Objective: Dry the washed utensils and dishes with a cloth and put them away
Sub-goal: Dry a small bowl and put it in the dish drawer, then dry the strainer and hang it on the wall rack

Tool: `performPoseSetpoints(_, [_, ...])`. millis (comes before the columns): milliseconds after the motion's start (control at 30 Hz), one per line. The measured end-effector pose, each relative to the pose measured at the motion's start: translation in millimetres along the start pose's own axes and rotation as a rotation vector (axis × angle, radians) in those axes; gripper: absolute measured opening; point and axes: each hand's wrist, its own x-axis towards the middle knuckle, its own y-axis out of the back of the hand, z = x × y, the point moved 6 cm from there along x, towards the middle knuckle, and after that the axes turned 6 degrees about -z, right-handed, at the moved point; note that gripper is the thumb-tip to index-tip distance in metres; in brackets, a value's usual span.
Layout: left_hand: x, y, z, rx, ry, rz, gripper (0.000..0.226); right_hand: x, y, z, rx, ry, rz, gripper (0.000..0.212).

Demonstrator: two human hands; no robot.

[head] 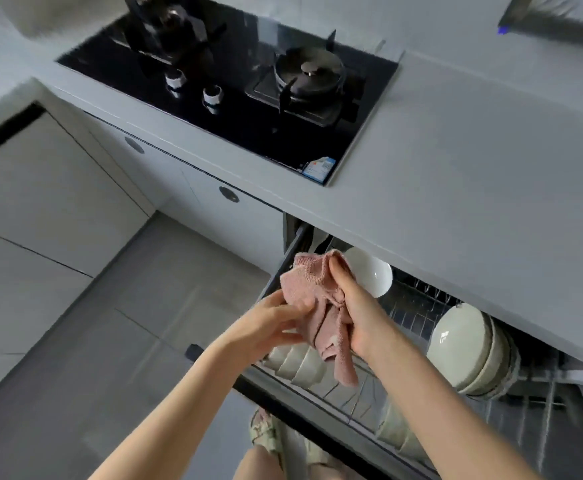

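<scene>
Left hand (pixel 272 323) pinches pink cloth (pixel 312 289); right hand (pixel 356 306) grips it beside white bowl (pixel 373 277)

Soft daylight, motion blur, warped edges.

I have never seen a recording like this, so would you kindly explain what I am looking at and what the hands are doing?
There is no machine here. A person wears a camera on the head, so this single picture looks down along their own bare arms. The left hand and the right hand both grip a pink terry cloth above an open wire-rack drawer under the grey countertop. A row of small white bowls stands in the rack. A round white bowl shows just behind the right hand; whether it is held is unclear. A black gas hob sits in the countertop.
</scene>
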Motion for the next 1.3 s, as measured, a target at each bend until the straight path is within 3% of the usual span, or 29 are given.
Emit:
performPoseSetpoints(167, [-63,46,57,-0.046,-0.285,0.267,0.037,25,-98,-26,-0.313,0.084,-0.087,0.042])
performPoseSetpoints(400, [-208,193,136,0.129,-0.395,0.635,0.014,83,-287,-38,-0.684,0.34,-0.245,0.01])
performPoseSetpoints(600, [-366,331,200,0.549,-0.398,0.839,0.046,138,-492,-11,-0.717,0.299,-0.416,0.015])
performPoseSetpoints(667, [-418,376,221,0.681,-0.397,0.908,0.04,154,-563,-4,-0.714,0.256,-0.495,0.015])
performPoseSetpoints(733, [-445,402,240,0.76,-0.433,0.936,0.018,164,-607,-6,-0.629,0.18,-0.566,0.02])
performPoseSetpoints(800, [-469,429,255,0.612,-0.54,0.91,0.016,180,-653,-6,-0.602,0.13,-0.616,0.027])
performPoseSetpoints(933, [-514,496,287,0.036,-0.836,0.833,0.02,218,-734,8,-0.925,0.245,-0.618,0.038])
performPoseSetpoints(1000, [-526,521,303,-0.062,-0.92,0.821,0.018,235,-767,24,-0.945,0.198,-0.8,0.048])
performPoseSetpoints(1100, [-528,554,322,-0.055,-0.903,0.806,0.018,258,-815,49,-0.868,0.083,-1.087,0.056])
performPoseSetpoints(1167, [-521,571,335,-0.092,-0.863,0.748,0.016,276,-840,65,-0.836,0.078,-1.083,0.063])
performPoseSetpoints(1233, [-522,589,351,-0.154,-0.88,0.689,0.004,302,-862,75,-0.789,0.129,-0.995,0.049])
performPoseSetpoints(1300, [-530,623,360,-0.237,-0.936,0.751,0.024,335,-878,73,-0.737,0.164,-0.875,0.035])
